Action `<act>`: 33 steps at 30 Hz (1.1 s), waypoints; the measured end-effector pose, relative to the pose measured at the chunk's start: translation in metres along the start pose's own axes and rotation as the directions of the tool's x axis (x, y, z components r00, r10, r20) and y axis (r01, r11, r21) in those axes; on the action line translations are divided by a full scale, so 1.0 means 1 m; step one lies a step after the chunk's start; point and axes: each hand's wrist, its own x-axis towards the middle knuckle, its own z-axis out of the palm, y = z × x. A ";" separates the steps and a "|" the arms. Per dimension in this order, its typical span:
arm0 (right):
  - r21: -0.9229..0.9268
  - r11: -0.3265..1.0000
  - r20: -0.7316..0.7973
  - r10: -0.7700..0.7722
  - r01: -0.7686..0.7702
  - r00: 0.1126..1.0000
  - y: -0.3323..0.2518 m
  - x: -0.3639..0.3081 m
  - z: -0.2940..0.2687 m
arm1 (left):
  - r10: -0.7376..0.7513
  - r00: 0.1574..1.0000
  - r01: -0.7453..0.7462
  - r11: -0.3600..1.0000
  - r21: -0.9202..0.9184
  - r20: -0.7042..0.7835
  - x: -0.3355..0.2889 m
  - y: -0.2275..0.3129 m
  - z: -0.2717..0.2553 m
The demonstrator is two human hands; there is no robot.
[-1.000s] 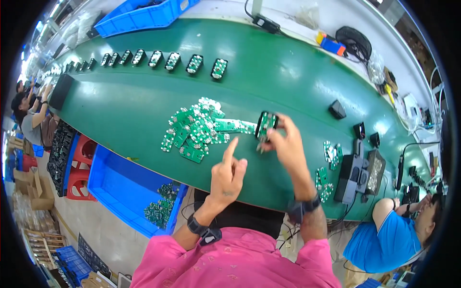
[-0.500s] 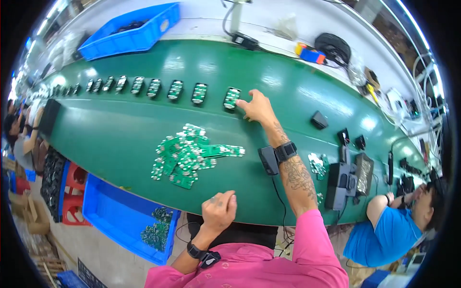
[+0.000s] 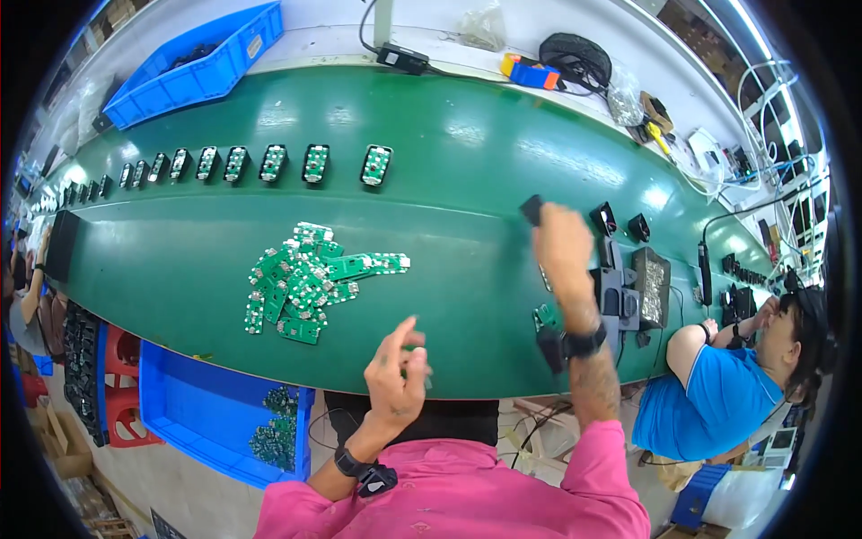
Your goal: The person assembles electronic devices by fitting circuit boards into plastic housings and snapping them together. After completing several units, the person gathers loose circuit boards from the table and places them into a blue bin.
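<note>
My right hand (image 3: 564,250), blurred by motion, is closed on a small black plastic housing (image 3: 532,209) at the right of the bench; its fingertips are partly hidden. My left hand (image 3: 395,373) hovers at the bench's near edge, fingers loosely apart and holding nothing. Ahead of it lies a loose heap of green circuit boards (image 3: 301,278). Beyond the heap, black housings with green boards in them stand in a row running left; the rightmost filled housing (image 3: 377,166) sits a little apart from its neighbour (image 3: 316,163).
A blue crate (image 3: 193,85) stands at the far left. Below the near edge, a blue bin (image 3: 206,409) holds more boards. Open black housings (image 3: 602,218), a grey device (image 3: 611,296) and a parts box (image 3: 651,287) are at right. A co-worker in blue (image 3: 709,395) sits beyond.
My right hand has left the rightmost filled housing, moved right and taken hold of a black housing. My left hand has risen and its fingers have loosened. The view has shifted right.
</note>
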 end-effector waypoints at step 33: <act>0.626 0.663 0.250 0.328 -0.410 0.911 0.023 -0.160 -0.022 | -0.368 0.836 0.544 0.651 -0.530 0.406 0.015 0.015 0.014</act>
